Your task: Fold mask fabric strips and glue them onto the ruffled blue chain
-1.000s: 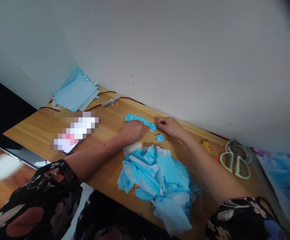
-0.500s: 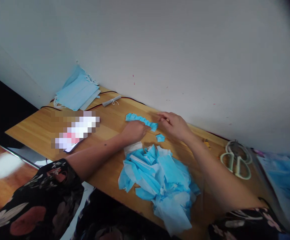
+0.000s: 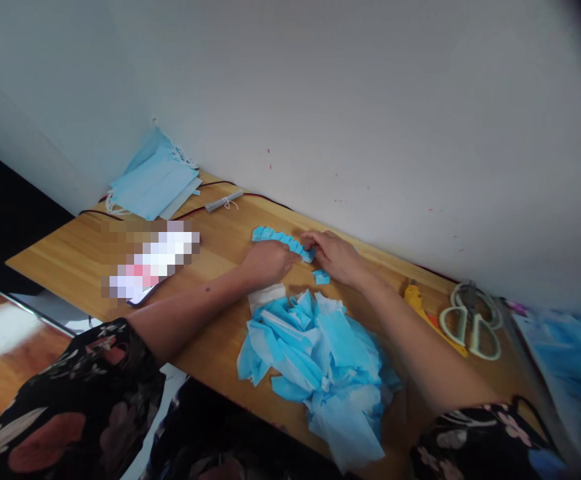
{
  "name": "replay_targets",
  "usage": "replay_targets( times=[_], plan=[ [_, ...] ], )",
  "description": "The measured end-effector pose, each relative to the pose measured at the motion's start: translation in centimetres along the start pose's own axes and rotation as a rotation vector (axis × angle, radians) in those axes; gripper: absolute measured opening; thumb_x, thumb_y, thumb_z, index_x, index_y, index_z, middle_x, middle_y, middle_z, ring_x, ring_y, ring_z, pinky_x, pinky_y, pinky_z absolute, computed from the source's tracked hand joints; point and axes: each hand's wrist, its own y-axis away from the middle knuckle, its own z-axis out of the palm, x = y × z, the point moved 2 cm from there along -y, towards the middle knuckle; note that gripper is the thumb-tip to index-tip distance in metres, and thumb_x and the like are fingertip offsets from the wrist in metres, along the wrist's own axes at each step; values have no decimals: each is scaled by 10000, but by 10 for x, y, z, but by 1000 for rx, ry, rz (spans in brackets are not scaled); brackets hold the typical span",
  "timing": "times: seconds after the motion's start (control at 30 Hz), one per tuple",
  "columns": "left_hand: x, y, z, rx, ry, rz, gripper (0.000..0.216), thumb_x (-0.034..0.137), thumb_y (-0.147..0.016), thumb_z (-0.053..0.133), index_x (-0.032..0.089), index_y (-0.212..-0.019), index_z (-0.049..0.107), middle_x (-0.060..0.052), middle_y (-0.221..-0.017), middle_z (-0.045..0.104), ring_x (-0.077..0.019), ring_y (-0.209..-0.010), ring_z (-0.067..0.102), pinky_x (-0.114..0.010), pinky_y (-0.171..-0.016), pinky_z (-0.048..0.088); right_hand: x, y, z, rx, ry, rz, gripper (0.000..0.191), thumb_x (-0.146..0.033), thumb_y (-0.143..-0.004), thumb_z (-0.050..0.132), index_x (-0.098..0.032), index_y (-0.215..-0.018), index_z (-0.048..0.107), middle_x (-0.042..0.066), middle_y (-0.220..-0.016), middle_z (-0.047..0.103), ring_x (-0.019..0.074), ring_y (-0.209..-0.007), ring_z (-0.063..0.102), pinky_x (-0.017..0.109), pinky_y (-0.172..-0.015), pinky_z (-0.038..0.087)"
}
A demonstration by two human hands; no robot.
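Note:
A pleated blue strip (image 3: 276, 235), which looks like mask fabric, lies on the wooden table. My left hand (image 3: 267, 262) is closed at the near side of its right half, fingertips against it. From the right, my right hand (image 3: 337, 257) has its curled fingers at the strip's right end; thumb and fingers close on it there. A small folded blue piece (image 3: 321, 277) rests just below my right hand. Nearer to me is a loose heap of blue and white fabric pieces (image 3: 315, 353), between my forearms.
Stacked blue face masks (image 3: 155, 183) lie at the back left, near a tied grey bundle (image 3: 223, 201). A phone (image 3: 153, 267) with a blurred screen is on the left. Scissors (image 3: 470, 323) and a yellow tool (image 3: 420, 303) lie right, before a bag with blue contents (image 3: 565, 360). A wall (image 3: 350, 120) bounds the back.
My right hand has moved left and down onto the strip's right end, from just beside it. More of the yellow tool shows. My left hand stays nearly in place.

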Motion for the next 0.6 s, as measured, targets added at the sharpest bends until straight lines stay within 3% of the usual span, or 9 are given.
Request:
replay_targets(
  times=[0.3, 0.4, 0.5, 0.6],
  plan=[
    [0, -2, 3, -2, 3, -43, 369, 237, -921, 403, 222, -1153, 690, -90, -943, 714, -201, -909, 645, -292, -774, 455, -12, -2, 0, -58, 94, 24, 502, -21, -807, 416, -182, -1257, 568, 82, -1087, 696, 235, -1058, 562, 325, -896, 424],
    [1, -2, 3, -6, -49, -36, 367, 241, -925, 396, 226, -1141, 693, -93, -921, 715, -216, -882, 650, -302, -738, 445, -7, -5, 5, -30, 24, 40, 503, -19, -789, 410, -172, -1237, 582, 87, -1079, 698, 229, -1051, 569, 339, -910, 433],
    [3, -2, 2, -6, -103, -24, 373, 242, -931, 383, 211, -1134, 694, -102, -892, 709, -230, -860, 651, -306, -695, 429, 8, -6, -7, 124, -257, 136, 481, -79, -824, 394, -162, -1276, 534, 75, -1051, 706, 196, -1013, 608, 362, -942, 452],
    [6, -1, 0, -17, -133, -13, 364, 242, -932, 379, 178, -1079, 706, -115, -862, 698, -244, -852, 648, -313, -677, 421, 20, 10, -42, 363, -498, 239, 457, -181, -852, 427, -182, -1304, 491, 71, -1094, 693, 178, -997, 636, 377, -945, 476]
  ],
)
